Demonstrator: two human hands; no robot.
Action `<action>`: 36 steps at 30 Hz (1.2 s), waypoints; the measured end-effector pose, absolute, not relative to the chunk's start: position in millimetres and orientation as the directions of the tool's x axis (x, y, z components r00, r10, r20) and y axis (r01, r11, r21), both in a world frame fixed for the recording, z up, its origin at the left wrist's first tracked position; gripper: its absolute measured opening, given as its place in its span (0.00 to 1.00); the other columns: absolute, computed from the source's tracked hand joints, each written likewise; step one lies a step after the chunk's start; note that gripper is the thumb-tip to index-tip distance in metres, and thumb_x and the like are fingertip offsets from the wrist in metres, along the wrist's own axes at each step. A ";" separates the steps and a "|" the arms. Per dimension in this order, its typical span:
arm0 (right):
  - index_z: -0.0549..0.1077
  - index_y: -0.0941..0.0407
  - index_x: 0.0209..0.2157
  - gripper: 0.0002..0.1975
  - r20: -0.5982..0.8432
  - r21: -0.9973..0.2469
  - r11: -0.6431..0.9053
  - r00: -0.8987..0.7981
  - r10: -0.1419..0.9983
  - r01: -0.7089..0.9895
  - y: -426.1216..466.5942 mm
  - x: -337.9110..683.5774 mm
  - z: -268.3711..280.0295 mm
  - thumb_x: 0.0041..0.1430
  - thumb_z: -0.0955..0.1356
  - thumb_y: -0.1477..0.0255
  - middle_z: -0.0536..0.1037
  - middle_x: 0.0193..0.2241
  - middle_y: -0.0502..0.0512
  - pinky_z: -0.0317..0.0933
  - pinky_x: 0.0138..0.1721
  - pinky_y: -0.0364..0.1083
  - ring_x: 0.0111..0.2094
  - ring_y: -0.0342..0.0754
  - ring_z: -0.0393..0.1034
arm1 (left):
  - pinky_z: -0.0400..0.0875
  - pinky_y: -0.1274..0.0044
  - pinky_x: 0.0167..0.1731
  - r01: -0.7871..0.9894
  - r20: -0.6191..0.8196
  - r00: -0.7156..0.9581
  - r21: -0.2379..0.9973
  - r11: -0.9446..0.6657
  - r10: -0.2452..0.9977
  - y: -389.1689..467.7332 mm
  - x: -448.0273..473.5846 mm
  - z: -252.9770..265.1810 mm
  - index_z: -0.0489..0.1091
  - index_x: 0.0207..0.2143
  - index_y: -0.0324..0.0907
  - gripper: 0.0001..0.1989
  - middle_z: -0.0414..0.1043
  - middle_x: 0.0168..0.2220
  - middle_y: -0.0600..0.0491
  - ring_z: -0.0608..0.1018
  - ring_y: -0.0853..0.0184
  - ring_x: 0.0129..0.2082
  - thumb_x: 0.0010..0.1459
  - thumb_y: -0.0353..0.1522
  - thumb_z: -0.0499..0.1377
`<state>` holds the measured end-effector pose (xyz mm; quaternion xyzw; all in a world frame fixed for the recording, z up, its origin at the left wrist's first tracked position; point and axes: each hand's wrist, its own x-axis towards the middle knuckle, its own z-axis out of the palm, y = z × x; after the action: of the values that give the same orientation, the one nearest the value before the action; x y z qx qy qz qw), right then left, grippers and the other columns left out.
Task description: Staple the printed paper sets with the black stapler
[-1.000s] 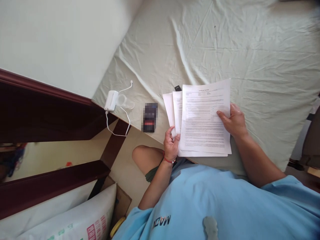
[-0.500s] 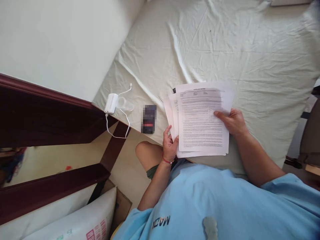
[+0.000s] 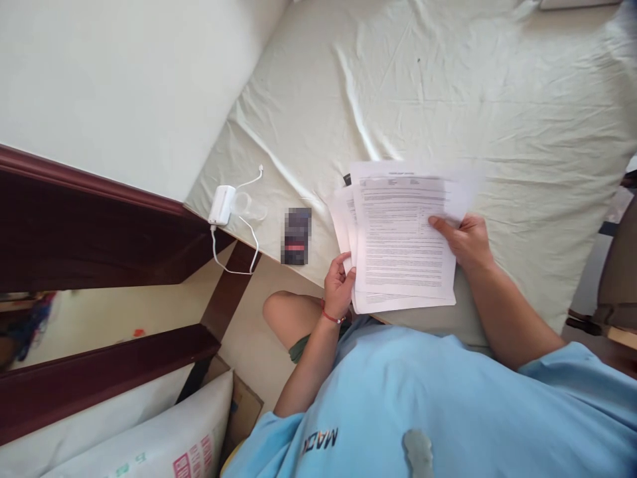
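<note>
- We find a small fanned sheaf of white printed paper sheets (image 3: 398, 245) held over the near edge of a bed covered with a wrinkled pale green sheet (image 3: 497, 99), just in front of the person's light blue shirt (image 3: 423, 411).
- The left hand (image 3: 339, 287) grips the sheaf at its lower left corner, fingers curled closed around the offset edges of the under sheets.
- The right hand (image 3: 465, 240) pinches the right margin of the top sheet, thumb (image 3: 440, 224) on the printed face, the other fingers hidden behind the paper.
- We judge the sheets light, thin and limp: unsupported corners will droop, and the upper right corner already shows blurred, so its exact lie cannot be told.
- We see no clip or staple, and the sheets are stepped apart at the left, so we judge them loose and liable to slide on one another.
- In our judgement the soundest hold is at opposite side edges, pinched flat between thumb and fingers; a hard squeeze would crease the paper.
- Nearby on the bed: a small dark rectangular object (image 3: 297, 236), pixelated, left of the sheaf; a white charger block with white cable (image 3: 221, 204) at the bed corner; a small black item (image 3: 346, 179) showing behind the sheets, kind not discernible.
</note>
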<state>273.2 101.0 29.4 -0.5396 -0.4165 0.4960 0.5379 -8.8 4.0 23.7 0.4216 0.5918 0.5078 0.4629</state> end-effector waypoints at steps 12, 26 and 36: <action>0.83 0.49 0.39 0.23 -0.184 -0.953 -0.135 0.167 0.969 -0.271 98.4 272.5 45.6 0.43 0.83 0.53 0.87 0.41 0.55 0.79 0.50 0.67 0.46 0.65 0.83 | 0.75 0.70 0.53 0.020 -0.186 -0.211 0.981 0.195 0.960 7.5 -8.8 23.7 0.77 0.54 0.45 0.25 0.82 0.49 0.48 0.82 0.62 0.48 0.61 0.50 0.67; 0.84 0.51 0.43 0.21 -0.165 -0.979 -0.152 0.094 0.982 -0.132 99.0 272.5 31.6 0.53 0.79 0.53 0.87 0.41 0.55 0.79 0.47 0.64 0.44 0.62 0.84 | 0.73 0.77 0.32 -0.097 -0.303 -0.334 0.953 0.287 0.893 10.2 -4.7 29.2 0.78 0.32 0.40 0.24 0.77 0.26 0.56 0.77 0.70 0.27 0.47 0.51 0.75; 0.82 0.49 0.42 0.19 0.000 -0.998 -0.025 0.353 0.935 0.065 104.6 275.3 24.6 0.56 0.76 0.50 0.86 0.43 0.56 0.73 0.57 0.66 0.51 0.65 0.81 | 0.72 0.78 0.35 -0.017 -0.181 -0.384 0.982 0.189 0.906 5.9 -1.2 22.6 0.76 0.32 0.41 0.24 0.77 0.29 0.56 0.76 0.69 0.31 0.58 0.54 0.67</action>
<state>275.3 104.6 24.6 -0.6017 -0.4158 0.3878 0.5609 -1.2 5.9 22.6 0.3480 0.6383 0.5333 0.4325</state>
